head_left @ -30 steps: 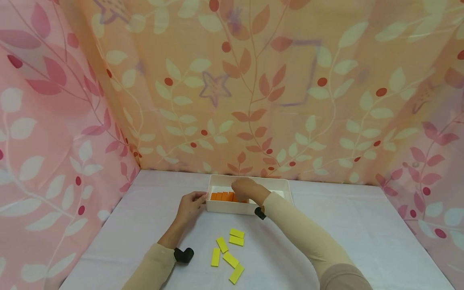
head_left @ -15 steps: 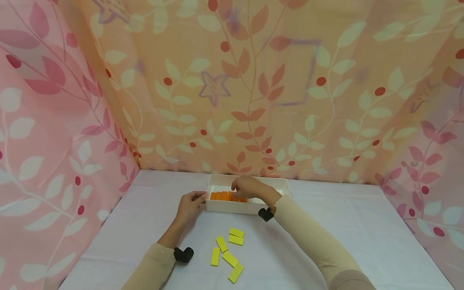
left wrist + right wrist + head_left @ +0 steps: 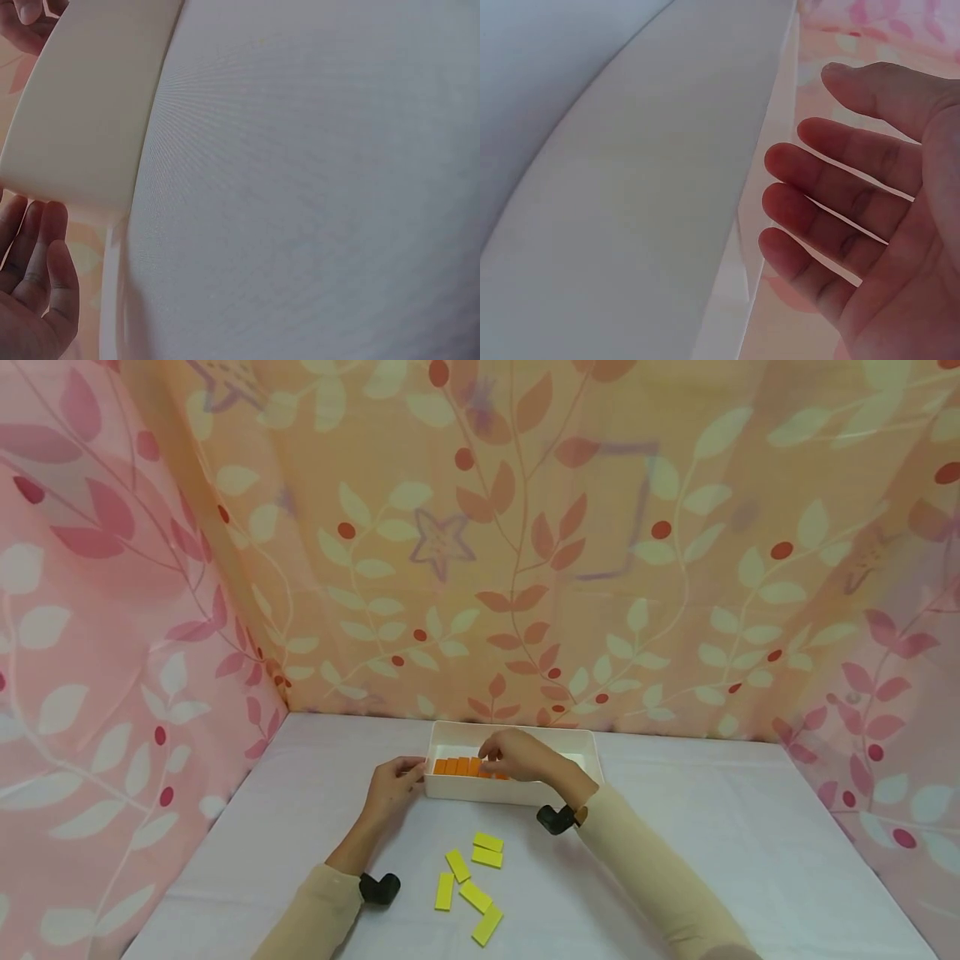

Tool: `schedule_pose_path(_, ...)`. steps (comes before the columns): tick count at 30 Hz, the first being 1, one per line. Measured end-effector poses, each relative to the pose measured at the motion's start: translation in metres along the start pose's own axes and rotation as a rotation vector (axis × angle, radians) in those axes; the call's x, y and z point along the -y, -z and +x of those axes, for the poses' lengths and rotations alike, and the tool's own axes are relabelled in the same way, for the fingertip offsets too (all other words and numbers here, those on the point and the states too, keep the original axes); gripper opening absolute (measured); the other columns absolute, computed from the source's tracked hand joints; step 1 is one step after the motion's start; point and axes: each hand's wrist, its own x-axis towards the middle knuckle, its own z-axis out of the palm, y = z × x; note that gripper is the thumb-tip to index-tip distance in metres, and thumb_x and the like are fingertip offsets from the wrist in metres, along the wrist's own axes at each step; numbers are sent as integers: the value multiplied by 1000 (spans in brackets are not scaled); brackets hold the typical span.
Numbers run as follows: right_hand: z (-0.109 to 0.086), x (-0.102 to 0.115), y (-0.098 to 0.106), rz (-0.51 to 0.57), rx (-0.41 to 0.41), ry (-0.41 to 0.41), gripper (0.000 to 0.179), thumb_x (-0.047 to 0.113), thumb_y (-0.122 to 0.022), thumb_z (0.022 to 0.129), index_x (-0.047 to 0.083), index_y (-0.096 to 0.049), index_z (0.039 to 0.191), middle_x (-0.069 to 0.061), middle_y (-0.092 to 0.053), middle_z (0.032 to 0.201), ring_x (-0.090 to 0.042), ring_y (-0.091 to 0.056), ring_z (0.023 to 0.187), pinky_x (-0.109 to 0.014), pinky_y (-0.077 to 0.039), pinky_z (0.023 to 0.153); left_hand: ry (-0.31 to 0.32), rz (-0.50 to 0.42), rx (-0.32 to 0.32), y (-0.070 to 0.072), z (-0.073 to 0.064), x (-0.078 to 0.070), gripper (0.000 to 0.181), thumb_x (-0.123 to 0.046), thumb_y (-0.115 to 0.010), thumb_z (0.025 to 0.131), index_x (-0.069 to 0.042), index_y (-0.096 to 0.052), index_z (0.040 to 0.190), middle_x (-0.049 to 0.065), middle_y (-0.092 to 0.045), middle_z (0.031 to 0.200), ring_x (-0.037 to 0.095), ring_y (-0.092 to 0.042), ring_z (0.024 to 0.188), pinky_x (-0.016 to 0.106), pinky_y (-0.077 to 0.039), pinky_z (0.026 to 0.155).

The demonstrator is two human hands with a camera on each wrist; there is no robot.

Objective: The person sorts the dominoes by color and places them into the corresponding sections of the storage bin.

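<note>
A long white box [image 3: 457, 788] stands near the back of the table, with a row of orange blocks [image 3: 457, 766] along the inside of its front wall. My left hand [image 3: 390, 789] is at the box's left end, its fingertips [image 3: 54, 217] against the end wall in the left wrist view. Over the box is my right hand [image 3: 525, 755], nearest the right part of the orange row and hiding some of it. In the right wrist view its fingers [image 3: 832, 180] are extended and spread, holding nothing.
Several flat yellow blocks [image 3: 475, 897] lie scattered on the white table [image 3: 712, 835] in front of the box. A patterned orange curtain [image 3: 600, 610] rises directly behind the box, and pink patterned cloth [image 3: 97, 610] closes the left side.
My right hand has loosened from a bent, downward pose over the orange row, and its wrist has shifted right and toward me. The left hand has stayed at the box's end.
</note>
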Motion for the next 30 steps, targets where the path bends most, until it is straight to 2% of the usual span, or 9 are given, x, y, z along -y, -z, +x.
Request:
schedule_pose_path(8,-13,2,-3,10,-86,69,25,24,-66,91,5,-73,107,-1,-68,94,-13,-58,85,-27,-50,79,21,-3,1,0,-1,-1,30,-26,-60,97,-5,-67,118,11,-69,112,20,-64,94,29,-55,78)
schedule_pose_path(17,-32,8,-4,98,-151,48,26,24,-67,91,7,-72,110,2,-67,92,-11,-56,84,-26,-51,79,26,-5,4,0,0,-4,30,-26,-60,97,-5,-67,117,12,-69,111,20,-66,94,31,-56,78)
schedule_pose_path(24,-51,5,3,144,-262,102,22,19,-68,91,6,-71,108,1,-69,90,-10,-59,83,-29,-54,77,26,-8,10,0,1,-3,30,-25,-60,97,-5,-67,118,12,-68,112,20,-65,94,30,-56,78)
schedule_pose_path(30,-64,-4,7,189,-332,62,20,18,-67,91,7,-72,107,2,-68,88,-10,-58,81,-23,-52,74,34,-12,8,0,0,-4,30,-25,-60,97,-4,-67,117,12,-69,111,20,-65,93,30,-55,78)
